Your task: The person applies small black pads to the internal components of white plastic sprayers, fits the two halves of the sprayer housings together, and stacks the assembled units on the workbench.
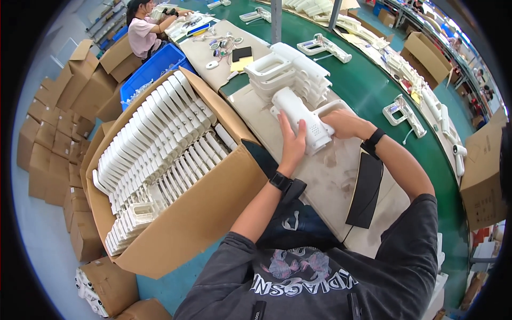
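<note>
I hold a white plastic housing above the pale worktop, its rounded body to the left and a looped handle to the right. My left hand grips the body near a patch of small holes, the thumb and fingers pressed against it. My right hand is closed around the handle side, with some fingertips hidden behind the plastic. Just beyond lies a stack of similar white housings, piled on one another.
To my left stands an open cardboard box packed with rows of white housings. A blue bin, a co-worker and small wired parts are farther off. A black flat panel lies at right, beside the green conveyor carrying white assemblies.
</note>
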Demonstrator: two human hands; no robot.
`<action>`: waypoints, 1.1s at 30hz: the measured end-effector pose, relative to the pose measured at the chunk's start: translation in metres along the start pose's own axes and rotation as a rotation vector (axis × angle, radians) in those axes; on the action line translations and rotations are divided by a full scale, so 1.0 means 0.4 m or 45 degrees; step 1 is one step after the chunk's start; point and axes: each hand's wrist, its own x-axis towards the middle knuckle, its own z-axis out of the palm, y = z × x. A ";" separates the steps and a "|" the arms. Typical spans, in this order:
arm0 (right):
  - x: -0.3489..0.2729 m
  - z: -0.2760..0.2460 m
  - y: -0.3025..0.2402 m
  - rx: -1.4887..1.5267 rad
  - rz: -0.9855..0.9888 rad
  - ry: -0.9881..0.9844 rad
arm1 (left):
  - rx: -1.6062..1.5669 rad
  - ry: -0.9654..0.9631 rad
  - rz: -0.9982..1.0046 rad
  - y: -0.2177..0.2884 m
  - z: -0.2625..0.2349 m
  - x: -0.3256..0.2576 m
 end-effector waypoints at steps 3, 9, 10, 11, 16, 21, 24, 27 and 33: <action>0.004 -0.006 0.015 -0.058 0.025 -0.042 | 0.110 0.034 -0.010 -0.011 0.045 0.026; 0.010 -0.011 0.059 -0.023 0.028 0.000 | 0.118 0.080 0.017 -0.013 0.085 0.063; 0.011 -0.011 0.067 -0.022 0.031 0.000 | 0.118 0.076 0.017 -0.016 0.090 0.069; 0.014 -0.012 0.074 -0.040 0.046 -0.018 | 0.126 0.084 0.030 -0.018 0.096 0.074; 0.059 -0.011 0.076 -0.095 -0.031 -0.056 | 0.099 0.195 0.121 -0.065 0.081 0.088; 0.125 -0.007 0.084 -0.137 -0.159 -0.074 | 0.457 0.337 0.348 -0.117 0.050 0.065; 0.083 0.000 0.120 0.028 -0.173 -0.113 | 0.328 0.077 0.303 0.057 0.004 -0.086; 0.065 -0.020 0.056 0.250 -0.175 -0.049 | 0.281 -0.596 0.191 0.326 -0.239 -0.228; 0.031 -0.110 -0.034 0.009 -0.077 -0.235 | 1.003 0.075 0.146 0.658 -0.767 -0.324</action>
